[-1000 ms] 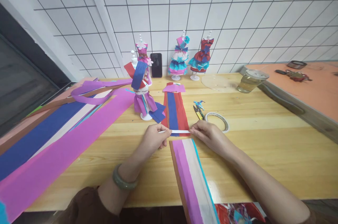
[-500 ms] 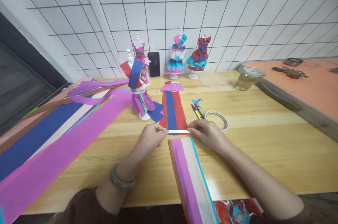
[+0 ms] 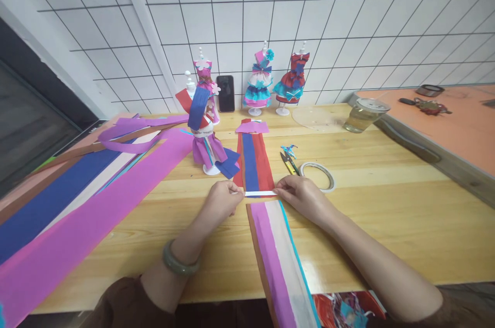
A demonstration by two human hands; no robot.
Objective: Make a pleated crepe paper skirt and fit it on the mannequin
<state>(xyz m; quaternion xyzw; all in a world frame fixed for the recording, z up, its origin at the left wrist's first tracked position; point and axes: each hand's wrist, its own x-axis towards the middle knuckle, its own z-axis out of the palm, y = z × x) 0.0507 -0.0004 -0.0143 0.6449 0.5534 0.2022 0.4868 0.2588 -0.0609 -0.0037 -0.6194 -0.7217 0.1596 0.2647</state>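
A narrow white strip (image 3: 260, 193) is stretched between my two hands, over the near end of a red, blue and brown paper band (image 3: 252, 163). My left hand (image 3: 223, 199) pinches its left end. The right end is pinched by my right hand (image 3: 299, 194). Just nearer lies a striped paper band (image 3: 276, 256) in brown, purple, pale pink and turquoise, hanging over the table edge. To the left of the red and blue band stands a small mannequin (image 3: 209, 145) with a purple skirt and loose red and blue paper.
Right of my right hand lie a tape roll (image 3: 333, 183) and thread snips (image 3: 289, 164). Dressed mannequins (image 3: 258, 85) and a phone (image 3: 226, 94) stand by the wall. Long paper strips (image 3: 96, 204) cover the left side; a lidded cup (image 3: 363, 115) is back right.
Both hands and the white strip have shifted very slightly to the left. The grip at both ends is unchanged.
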